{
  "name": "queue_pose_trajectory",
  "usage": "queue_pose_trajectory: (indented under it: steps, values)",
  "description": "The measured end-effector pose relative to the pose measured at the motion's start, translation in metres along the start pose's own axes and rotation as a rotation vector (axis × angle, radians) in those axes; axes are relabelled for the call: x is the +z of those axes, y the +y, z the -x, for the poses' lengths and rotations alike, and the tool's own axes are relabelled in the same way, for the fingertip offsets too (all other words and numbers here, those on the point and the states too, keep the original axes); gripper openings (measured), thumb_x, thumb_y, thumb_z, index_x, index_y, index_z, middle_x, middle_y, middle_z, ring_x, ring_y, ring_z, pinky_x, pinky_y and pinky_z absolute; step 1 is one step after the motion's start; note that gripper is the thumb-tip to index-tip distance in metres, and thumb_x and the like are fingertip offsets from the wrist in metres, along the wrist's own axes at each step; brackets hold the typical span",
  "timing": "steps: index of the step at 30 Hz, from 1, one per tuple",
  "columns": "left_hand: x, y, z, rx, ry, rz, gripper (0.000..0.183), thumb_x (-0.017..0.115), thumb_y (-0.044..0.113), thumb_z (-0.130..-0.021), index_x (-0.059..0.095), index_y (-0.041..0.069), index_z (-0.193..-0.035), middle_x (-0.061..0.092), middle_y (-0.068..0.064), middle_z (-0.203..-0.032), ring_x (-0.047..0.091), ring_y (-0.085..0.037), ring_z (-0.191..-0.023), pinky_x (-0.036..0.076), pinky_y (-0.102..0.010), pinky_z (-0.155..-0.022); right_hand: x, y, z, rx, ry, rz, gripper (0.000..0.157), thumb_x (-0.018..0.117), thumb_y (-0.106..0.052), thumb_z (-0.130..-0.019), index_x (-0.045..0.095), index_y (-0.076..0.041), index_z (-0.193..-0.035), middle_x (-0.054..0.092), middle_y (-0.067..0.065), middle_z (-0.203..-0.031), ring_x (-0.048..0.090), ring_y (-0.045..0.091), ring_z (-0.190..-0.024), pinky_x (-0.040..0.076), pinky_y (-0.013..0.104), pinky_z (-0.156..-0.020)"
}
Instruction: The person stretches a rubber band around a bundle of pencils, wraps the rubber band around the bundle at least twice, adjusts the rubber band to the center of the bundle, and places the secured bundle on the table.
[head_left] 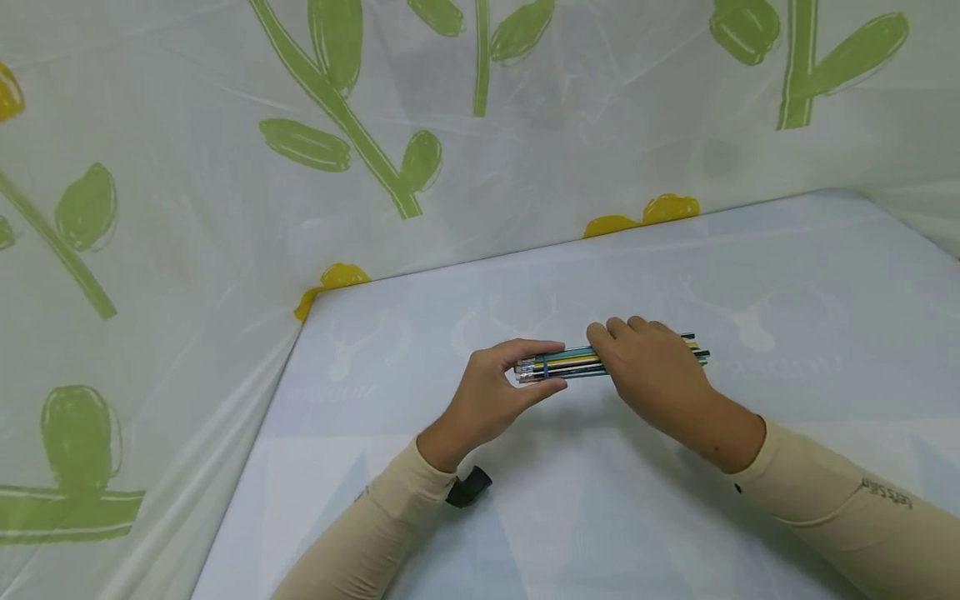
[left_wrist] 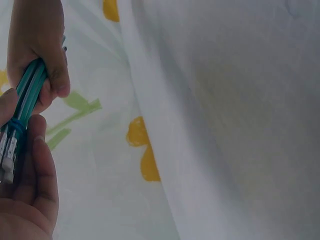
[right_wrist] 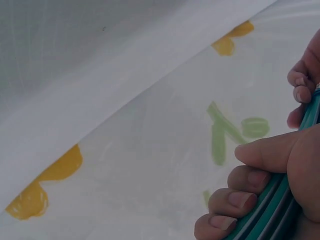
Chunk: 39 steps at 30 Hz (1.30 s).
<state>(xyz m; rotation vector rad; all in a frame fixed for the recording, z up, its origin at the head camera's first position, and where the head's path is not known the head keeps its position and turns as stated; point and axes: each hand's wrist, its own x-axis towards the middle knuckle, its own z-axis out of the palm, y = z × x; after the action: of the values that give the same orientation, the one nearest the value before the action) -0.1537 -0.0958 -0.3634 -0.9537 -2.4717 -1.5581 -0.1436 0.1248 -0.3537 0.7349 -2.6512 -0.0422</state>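
A bundle of pencils (head_left: 577, 363), teal, yellow and dark, lies crosswise between both hands above the table. A blue band (head_left: 545, 365) circles it near the eraser ends, which point left. My left hand (head_left: 483, 396) pinches that end, thumb and fingers on opposite sides at the band. Farther along the bundle, my right hand (head_left: 660, 375) grips it from above, with the other ends poking out past the hand. In the right wrist view, curled fingers (right_wrist: 240, 200) wrap the teal pencils (right_wrist: 270, 205). White erasers (left_wrist: 7, 170) show in the left wrist view.
A pale cloth with faint antler prints covers the table (head_left: 600, 500). Behind and to the left hangs a whitish curtain (head_left: 187, 167) with green stems and yellow flowers, meeting the table's far edge. A black piece (head_left: 468, 487) sits at the left wrist.
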Motion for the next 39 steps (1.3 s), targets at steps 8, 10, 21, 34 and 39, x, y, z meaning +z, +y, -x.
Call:
queue_pose_trajectory:
  steps: [8, 10, 21, 34, 39]
  values:
    - [0.0047, 0.0012, 0.0013, 0.067, 0.032, -0.049, 0.042, 0.083, 0.017, -0.081, 0.071, 0.007, -0.121, 0.074, -0.003, -0.113, 0.068, -0.009, -0.097, 0.057, -0.024, -0.079, -0.0008, -0.0032, 0.0007, -0.004, -0.024, 0.01, 0.037, 0.083, -0.005, -0.078, 0.057, -0.004, -0.104, 0.064, 0.011, -0.085, 0.058, 0.024, -0.071, 0.055, 0.038, -0.069]
    - [0.0043, 0.0009, 0.0015, 0.083, 0.035, -0.081, 0.044, 0.083, 0.017, -0.082, 0.07, 0.009, -0.123, 0.073, -0.003, -0.116, 0.068, -0.009, -0.101, 0.056, -0.024, -0.084, -0.0012, -0.0034, 0.0001, 0.004, -0.034, 0.012, 0.038, 0.084, -0.005, -0.078, 0.057, -0.004, -0.105, 0.064, 0.011, -0.086, 0.058, 0.024, -0.072, 0.056, 0.038, -0.07]
    - [-0.0019, -0.0013, 0.002, 0.01, 0.061, -0.112, 0.033, 0.063, 0.009, -0.09, 0.059, 0.006, -0.122, 0.065, -0.005, -0.119, 0.061, -0.013, -0.093, 0.052, -0.029, -0.09, 0.0001, 0.0019, -0.0034, 0.057, -0.04, 0.0, 0.035, 0.083, -0.005, -0.079, 0.054, -0.006, -0.099, 0.06, 0.01, -0.08, 0.054, 0.023, -0.068, 0.054, 0.038, -0.068]
    - [-0.0006, -0.0041, -0.0004, 0.039, 0.052, -0.126, 0.034, 0.074, 0.01, -0.088, 0.066, 0.009, -0.121, 0.071, -0.002, -0.113, 0.064, -0.011, -0.091, 0.054, -0.026, -0.086, -0.0015, 0.0043, -0.0017, 0.061, -0.068, -0.002, 0.034, 0.083, -0.006, -0.079, 0.056, -0.007, -0.1, 0.062, 0.01, -0.082, 0.055, 0.024, -0.07, 0.055, 0.038, -0.069]
    - [-0.0011, -0.0026, -0.001, 0.062, 0.049, -0.129, 0.036, 0.076, 0.011, -0.087, 0.069, 0.009, -0.122, 0.073, -0.004, -0.112, 0.064, -0.012, -0.092, 0.054, -0.025, -0.083, -0.0012, 0.0052, -0.001, 0.057, -0.053, -0.007, 0.034, 0.083, -0.005, -0.079, 0.056, -0.007, -0.1, 0.063, 0.01, -0.083, 0.055, 0.023, -0.07, 0.054, 0.037, -0.068]
